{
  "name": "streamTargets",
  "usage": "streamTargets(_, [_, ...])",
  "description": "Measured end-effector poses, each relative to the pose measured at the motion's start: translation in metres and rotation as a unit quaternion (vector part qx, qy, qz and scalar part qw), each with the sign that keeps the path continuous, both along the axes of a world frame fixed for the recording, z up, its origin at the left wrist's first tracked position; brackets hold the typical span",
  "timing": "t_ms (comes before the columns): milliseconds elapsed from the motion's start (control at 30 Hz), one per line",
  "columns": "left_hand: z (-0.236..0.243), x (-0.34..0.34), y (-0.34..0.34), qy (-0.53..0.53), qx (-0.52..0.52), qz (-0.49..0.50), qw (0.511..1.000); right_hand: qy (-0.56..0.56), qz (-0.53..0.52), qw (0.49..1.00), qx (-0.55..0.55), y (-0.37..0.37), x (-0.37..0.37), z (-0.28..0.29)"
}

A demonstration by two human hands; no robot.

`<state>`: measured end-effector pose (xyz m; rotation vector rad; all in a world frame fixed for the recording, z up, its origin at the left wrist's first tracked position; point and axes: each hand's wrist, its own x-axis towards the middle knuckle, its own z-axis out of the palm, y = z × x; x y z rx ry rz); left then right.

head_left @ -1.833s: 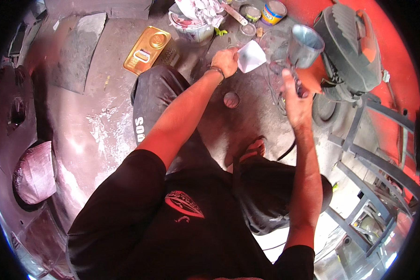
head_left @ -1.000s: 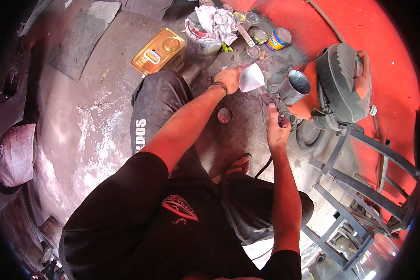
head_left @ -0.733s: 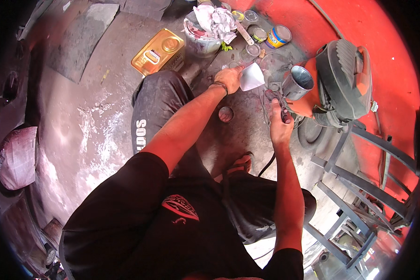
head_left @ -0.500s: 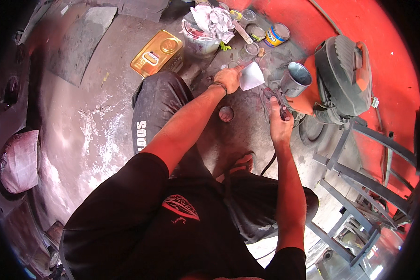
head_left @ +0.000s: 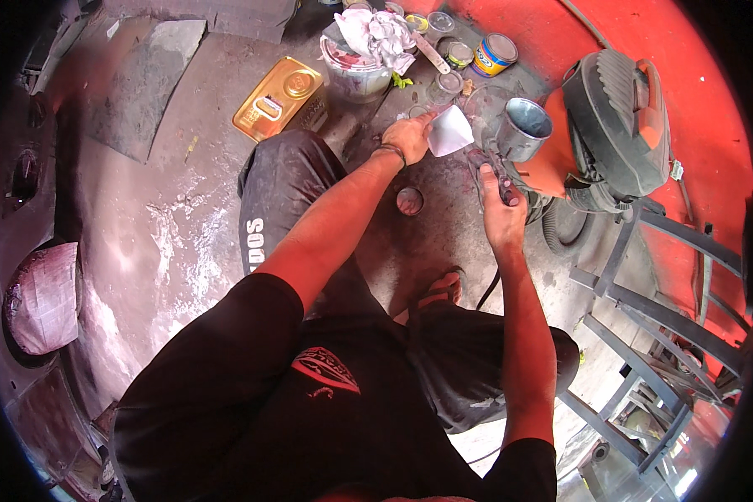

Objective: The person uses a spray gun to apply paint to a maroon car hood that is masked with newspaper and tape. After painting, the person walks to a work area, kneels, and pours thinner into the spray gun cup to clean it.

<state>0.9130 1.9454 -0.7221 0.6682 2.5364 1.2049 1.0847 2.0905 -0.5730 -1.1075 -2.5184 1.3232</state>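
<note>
My left hand [head_left: 407,139] pinches a small white sheet [head_left: 451,131], which looks like paper or card, by its left edge. The grip of a spray gun [head_left: 499,177] is wrapped in my right hand [head_left: 504,216]. A metal cup [head_left: 527,127] sits on top of the gun, and a dark hose [head_left: 490,289] runs down beside my forearm. The gun's front end is close to the white sheet's right edge, with a small gap visible between them. On the floor below my left hand lies a small round lid or cup [head_left: 409,201].
Beyond my left hand stand a gold rectangular tin [head_left: 279,97] and a stained bucket [head_left: 353,82] topped with crumpled cloth [head_left: 380,38]. A blue-yellow can [head_left: 495,55] is near the red wall. At right are an orange-black vacuum [head_left: 615,138] and grey metal frame [head_left: 678,314]; a car wheel [head_left: 45,299] is left.
The view has shifted slightly, moving the surroundings a little in the picture. Both hands keep their grips, and the sheet and spray gun stay almost in the same place relative to each other.
</note>
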Motion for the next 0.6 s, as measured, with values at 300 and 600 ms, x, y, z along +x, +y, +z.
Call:
streamTargets(300, [-0.007, -0.004, 0.0, -0.024, 0.001, -0.009, 1.0, 0.036, 0.015, 0.999, -0.006, -0.006, 0.01, -0.006])
streamTargets(600, [-0.013, -0.005, 0.0, -0.021, 0.002, -0.008, 1.0, 0.107, 0.132, 0.981, 0.091, -0.001, 0.038, -0.019])
